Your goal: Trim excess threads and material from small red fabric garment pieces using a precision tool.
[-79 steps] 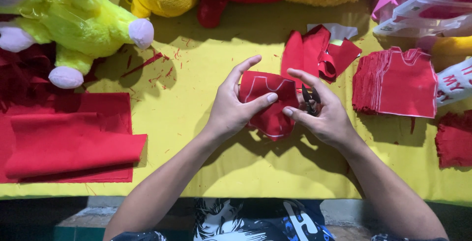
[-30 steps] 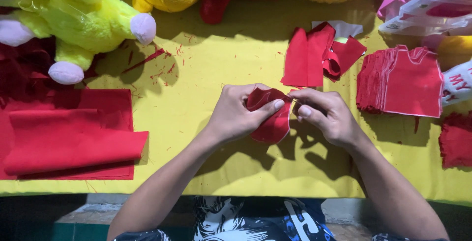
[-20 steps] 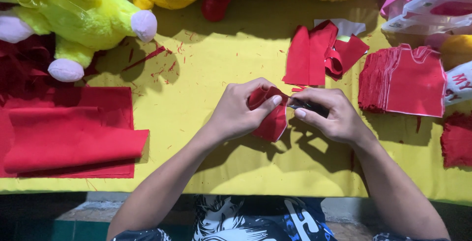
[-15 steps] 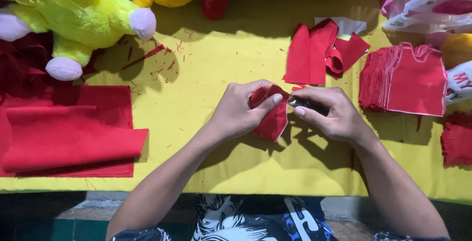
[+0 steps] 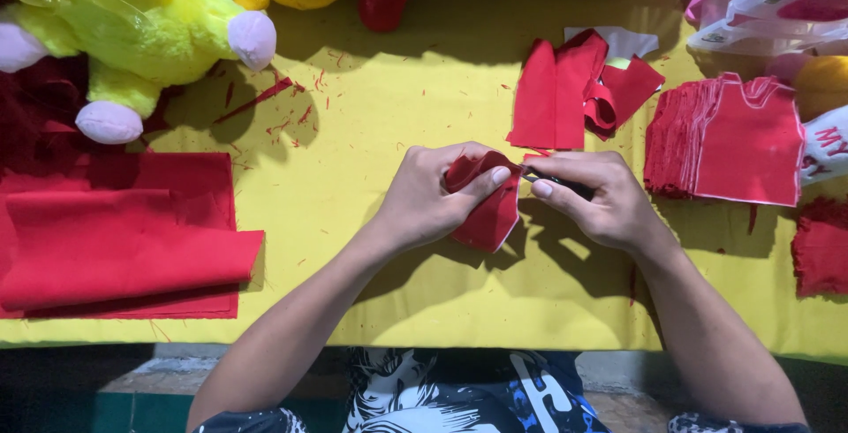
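A yellow-covered table carries everything. Left of the left hand lies folded red cloth, with a yellow-green plush toy beyond it. Beyond the right hand lie loose red pieces; to its right sits 1 stack of cut red shirt shapes.

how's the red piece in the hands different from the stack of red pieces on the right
The red piece is a single bunched, folded scrap pinched in the left hand, lifted off the yellow table; the stack is many flat pieces piled neatly on it, untouched. The top of the stack shows a whole vest-like outline with pale edges; the held piece's shape is hidden. Both are the same red fabric.
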